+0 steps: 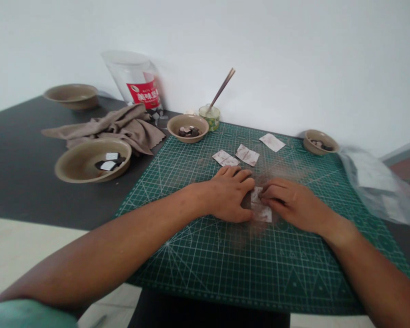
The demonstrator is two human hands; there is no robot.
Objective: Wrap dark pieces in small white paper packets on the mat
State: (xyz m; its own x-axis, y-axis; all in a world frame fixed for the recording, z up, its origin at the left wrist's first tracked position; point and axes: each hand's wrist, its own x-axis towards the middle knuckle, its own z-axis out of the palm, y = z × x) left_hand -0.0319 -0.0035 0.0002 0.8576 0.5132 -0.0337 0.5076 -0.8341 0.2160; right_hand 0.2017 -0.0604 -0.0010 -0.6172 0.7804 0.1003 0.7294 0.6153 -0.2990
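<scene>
A small white paper piece with brown smears lies on the green cutting mat between my hands. My left hand rests flat with its fingers spread, thumb and fingertips at the paper's left edge. Over the paper's right side, my right hand has its thumb and fingers pinched together; what sits between the fingertips is too small to name. Brown dust is scattered around both hands. Just beyond them lie more smeared white pieces, one on the left, one in the middle and one farther back.
A bowl and a cup holding thin sticks stand at the back. Another bowl and a plastic bag are right. Leftward are a cloth, a bowl, another bowl and a clear tub.
</scene>
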